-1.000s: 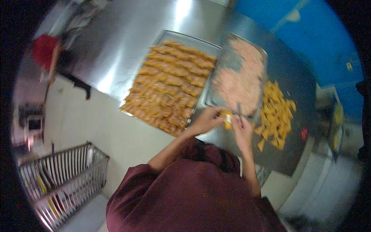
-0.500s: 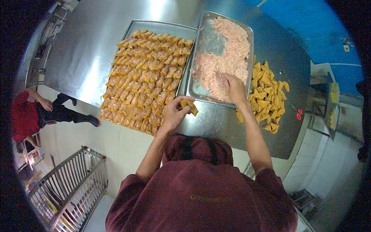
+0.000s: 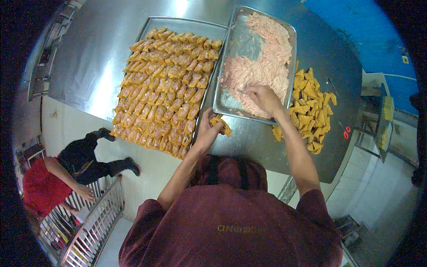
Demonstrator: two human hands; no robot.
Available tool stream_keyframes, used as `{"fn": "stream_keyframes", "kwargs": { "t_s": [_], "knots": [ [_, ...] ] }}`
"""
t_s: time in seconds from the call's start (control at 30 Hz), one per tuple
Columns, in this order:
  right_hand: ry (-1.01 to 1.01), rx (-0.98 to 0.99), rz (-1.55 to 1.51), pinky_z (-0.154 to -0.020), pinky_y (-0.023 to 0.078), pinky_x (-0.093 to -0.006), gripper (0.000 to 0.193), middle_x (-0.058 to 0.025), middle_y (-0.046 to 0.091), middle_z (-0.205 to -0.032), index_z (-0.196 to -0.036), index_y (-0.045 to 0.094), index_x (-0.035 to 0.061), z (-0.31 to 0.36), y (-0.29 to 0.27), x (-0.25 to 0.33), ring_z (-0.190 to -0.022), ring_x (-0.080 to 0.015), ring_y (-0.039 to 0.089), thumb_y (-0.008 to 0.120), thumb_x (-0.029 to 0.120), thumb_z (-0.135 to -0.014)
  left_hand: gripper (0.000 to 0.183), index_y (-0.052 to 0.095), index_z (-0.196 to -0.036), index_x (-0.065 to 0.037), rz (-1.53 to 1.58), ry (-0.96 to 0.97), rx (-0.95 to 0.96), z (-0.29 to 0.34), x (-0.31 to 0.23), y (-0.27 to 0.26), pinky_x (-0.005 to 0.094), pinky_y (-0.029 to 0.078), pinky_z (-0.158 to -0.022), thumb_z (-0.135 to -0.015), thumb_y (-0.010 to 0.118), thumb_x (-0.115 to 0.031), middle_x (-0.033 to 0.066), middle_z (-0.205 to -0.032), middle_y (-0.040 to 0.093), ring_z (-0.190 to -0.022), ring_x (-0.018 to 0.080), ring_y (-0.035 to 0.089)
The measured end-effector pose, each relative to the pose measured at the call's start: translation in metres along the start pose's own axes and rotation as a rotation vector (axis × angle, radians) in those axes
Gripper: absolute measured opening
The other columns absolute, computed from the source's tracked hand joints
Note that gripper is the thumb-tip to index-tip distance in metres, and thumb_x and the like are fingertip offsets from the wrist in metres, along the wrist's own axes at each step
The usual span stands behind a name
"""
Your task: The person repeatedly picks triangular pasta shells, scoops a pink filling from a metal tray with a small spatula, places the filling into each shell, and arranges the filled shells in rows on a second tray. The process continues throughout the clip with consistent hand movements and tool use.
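Note:
Beside the near left corner of a metal tray (image 3: 218, 104) of pale pink minced meat (image 3: 255, 71), my left hand (image 3: 208, 132) is closed on a golden-brown fried tofu piece (image 3: 221, 125). My right hand (image 3: 265, 99) reaches over the meat, its fingers pinching a small thin tool (image 3: 241, 91) whose tip is at the meat's surface; its exact kind is unclear. Left of my left hand, a perforated tray (image 3: 191, 24) bears rows of meat-filled tofu pieces (image 3: 164, 91). To the right of my right forearm lies a pile of unfilled tofu triangles (image 3: 309, 104).
A steel table (image 3: 89, 75) carries the trays and the pile. Red-handled scissors (image 3: 346, 132) lie near its right edge. At the left, a person in a red shirt (image 3: 46, 187) is beside a metal rack (image 3: 91, 222). A shelf (image 3: 378, 120) stands at the right.
My right hand has shifted slightly left, and the thin tool now shows. My left hand has moved a little right and down with the tofu. The person in red has come nearer the rack.

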State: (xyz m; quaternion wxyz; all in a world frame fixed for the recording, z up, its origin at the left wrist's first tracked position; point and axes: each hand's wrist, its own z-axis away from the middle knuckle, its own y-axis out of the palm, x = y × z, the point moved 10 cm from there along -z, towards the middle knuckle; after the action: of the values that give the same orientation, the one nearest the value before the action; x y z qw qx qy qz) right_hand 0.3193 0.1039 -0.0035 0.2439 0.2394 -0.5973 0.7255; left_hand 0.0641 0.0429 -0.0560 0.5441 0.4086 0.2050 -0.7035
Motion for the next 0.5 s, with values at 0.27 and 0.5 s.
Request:
{"fn": "stream_keyframes", "kwargs": {
  "t_s": [0.27, 0.5],
  "knots": [
    [0.094, -0.037, 0.084, -0.085, 0.057, -0.0558, 0.020, -0.0276, 0.074, -0.098, -0.104, 0.076, 0.0046, 0.021, 0.022, 0.006, -0.096, -0.0471, 0.073, 0.060, 0.018, -0.103, 0.074, 0.038, -0.160, 0.005, -0.067, -0.024, 0.020, -0.003, 0.007, -0.012, 0.0349, 0.060, -0.086, -0.094, 0.068, -0.007, 0.0192, -0.142, 0.058, -0.099, 0.0237, 0.071],
    [0.111, 0.151, -0.365, -0.092, 0.058, -0.0389, 0.021, -0.0133, 0.078, -0.108, -0.115, 0.078, 0.0031, 0.036, 0.059, -0.026, -0.102, -0.0254, 0.074, 0.068, 0.017, -0.103, 0.060, 0.047, -0.152, 0.003, -0.083, 0.066, -0.028, 0.006, -0.010, -0.013, 0.0321, 0.059, -0.075, -0.096, 0.066, -0.007, 0.0163, -0.130, 0.065, -0.086, 0.0183, 0.071]
  ]
}}
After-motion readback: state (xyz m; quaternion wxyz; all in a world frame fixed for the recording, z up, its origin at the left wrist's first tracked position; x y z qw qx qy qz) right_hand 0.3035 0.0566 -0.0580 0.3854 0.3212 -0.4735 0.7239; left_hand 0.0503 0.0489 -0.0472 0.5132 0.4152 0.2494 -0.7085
